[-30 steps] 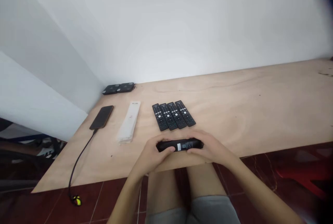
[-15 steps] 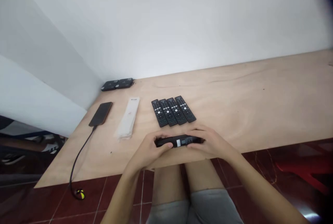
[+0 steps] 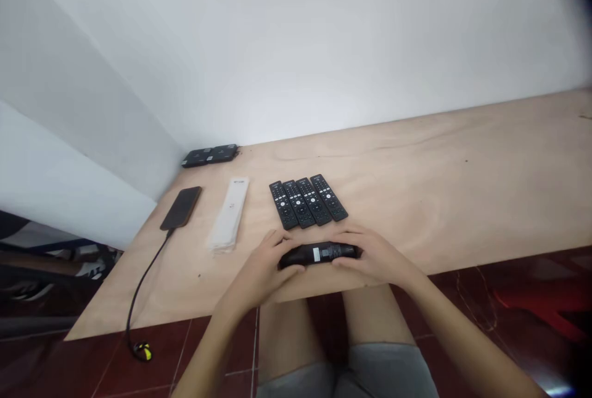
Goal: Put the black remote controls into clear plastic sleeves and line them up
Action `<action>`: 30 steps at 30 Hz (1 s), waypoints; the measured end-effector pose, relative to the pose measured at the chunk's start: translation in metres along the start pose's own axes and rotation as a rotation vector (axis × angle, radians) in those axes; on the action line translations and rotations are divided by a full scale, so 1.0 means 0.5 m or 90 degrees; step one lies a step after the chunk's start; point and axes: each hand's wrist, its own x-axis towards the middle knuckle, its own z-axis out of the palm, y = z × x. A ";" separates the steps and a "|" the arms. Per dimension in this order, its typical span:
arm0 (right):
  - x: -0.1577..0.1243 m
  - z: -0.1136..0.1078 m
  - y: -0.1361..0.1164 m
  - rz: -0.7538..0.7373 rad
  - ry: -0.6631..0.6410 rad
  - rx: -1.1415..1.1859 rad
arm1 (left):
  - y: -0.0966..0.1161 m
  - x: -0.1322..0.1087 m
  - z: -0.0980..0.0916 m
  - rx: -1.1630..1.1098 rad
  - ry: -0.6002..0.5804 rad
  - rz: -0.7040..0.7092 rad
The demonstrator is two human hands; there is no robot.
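Observation:
A black remote [image 3: 319, 253] lies crosswise near the table's front edge, its back with a white label facing up. My left hand [image 3: 266, 262] is closed around its left end, thumb in front and fingers behind. At the right end my right hand [image 3: 370, 254] grips it the same way. Just beyond the hands, several black remotes [image 3: 303, 200] lie side by side with their buttons up. Left of them is a stack of clear or whitish plastic sleeves [image 3: 230, 213].
A phone [image 3: 182, 207] with a black cable [image 3: 139, 287] hanging over the edge lies on the wooden table [image 3: 439, 194]. Two black boxes [image 3: 210, 155] sit at the back left by the wall. A red stool [image 3: 541, 302] stands at the lower right.
My left thumb and fingers have shifted outward on the remote, leaving more of its left part uncovered. The view has tilted slightly, and my legs have moved apart.

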 end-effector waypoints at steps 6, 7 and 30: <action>0.001 -0.002 -0.003 0.013 0.012 0.025 | -0.049 -0.030 -0.013 -0.167 0.100 -0.064; 0.001 -0.002 -0.002 0.012 0.015 0.027 | -0.057 -0.039 -0.013 -0.190 0.116 -0.078; 0.003 -0.005 -0.003 -0.015 -0.003 0.035 | -0.028 -0.031 0.013 -0.084 0.125 0.032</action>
